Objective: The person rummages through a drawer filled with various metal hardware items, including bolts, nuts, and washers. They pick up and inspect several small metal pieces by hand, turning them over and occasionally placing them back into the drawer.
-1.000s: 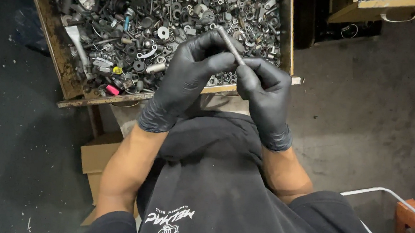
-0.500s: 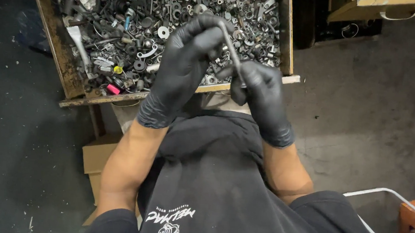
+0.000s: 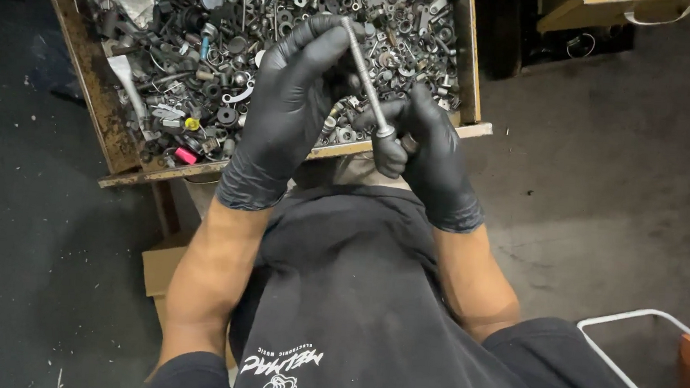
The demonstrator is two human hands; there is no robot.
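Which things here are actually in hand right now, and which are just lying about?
In hand:
- long metal bolt
- left hand, at its upper end
- right hand, at its lower end

Lying about:
- wooden tray of scrap hardware
- cardboard box
- white wire frame

Dull grey metal rod [image 3: 366, 77]; glossy black, perhaps rubber gloves [image 3: 286, 107]; rough wooden tray [image 3: 85, 59]

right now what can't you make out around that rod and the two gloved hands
Head view only:
- Lower end of the metal rod: hidden inside the right hand grip.
- Its top tip: covered by the left hand fingers.
- Small parts in the wooden tray: too small and jumbled to sort; the tray's far side is cut off by the top edge.
- White wire frame: cut off at the bottom right corner.
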